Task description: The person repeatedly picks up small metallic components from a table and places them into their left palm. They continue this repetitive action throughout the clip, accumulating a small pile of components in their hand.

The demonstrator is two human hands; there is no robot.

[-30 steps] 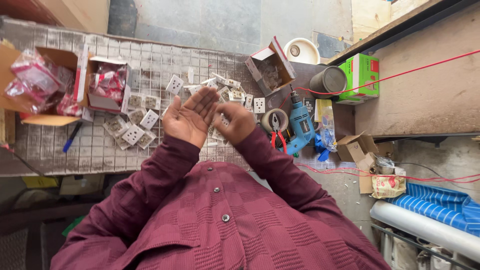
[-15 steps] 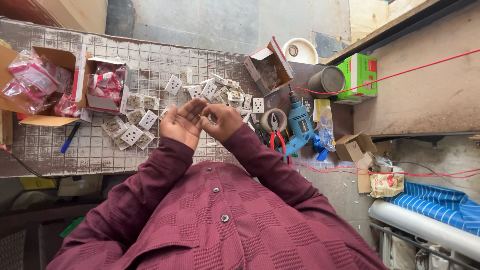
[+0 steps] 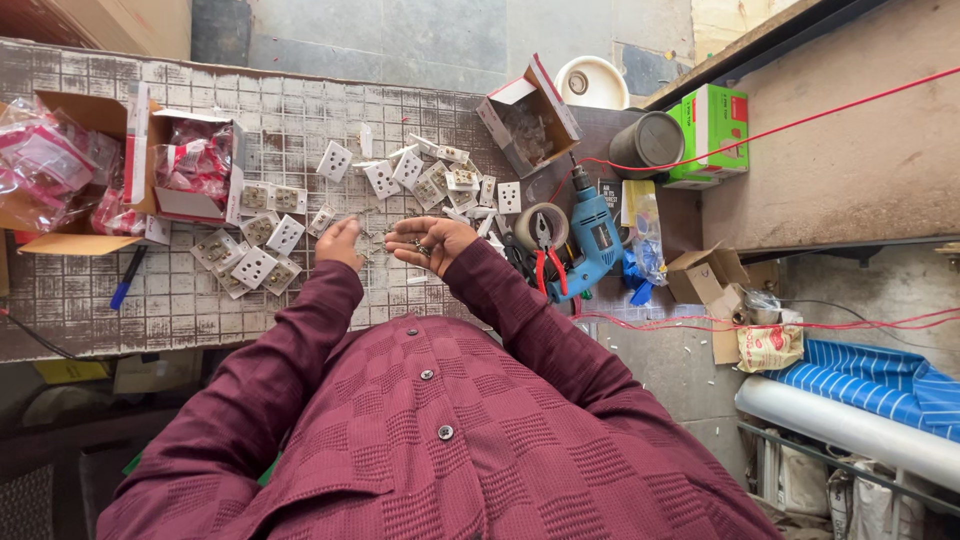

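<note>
Since a moment ago both hands have parted. Right hand (image 3: 432,243) lies palm up, loosely cupping small screws (image 3: 424,249); I should keep it level. Left hand (image 3: 340,243), curled, holds nothing I can see. Sockets (image 3: 255,266) lie at nine o'clock on the table (image 3: 90,310).

1. Light: even, diffuse daylight; scene bright overall, no hard-edged shadows on the tiled worktop (image 3: 300,130).
2. Shadows: soft and short under the white socket plates (image 3: 255,265); the area below the worktop edge at lower left is dim.
3. Glare: none strong; mild sheen on the plastic packets (image 3: 45,165) at left.
4. Focus: centre sharp; weave of the maroon shirt (image 3: 450,440) resolves clearly.
5. Blur: slight softness on the left hand (image 3: 340,243).
6. Distortion: wide-angle stretch toward the edges; lines bend near the corners.
</note>
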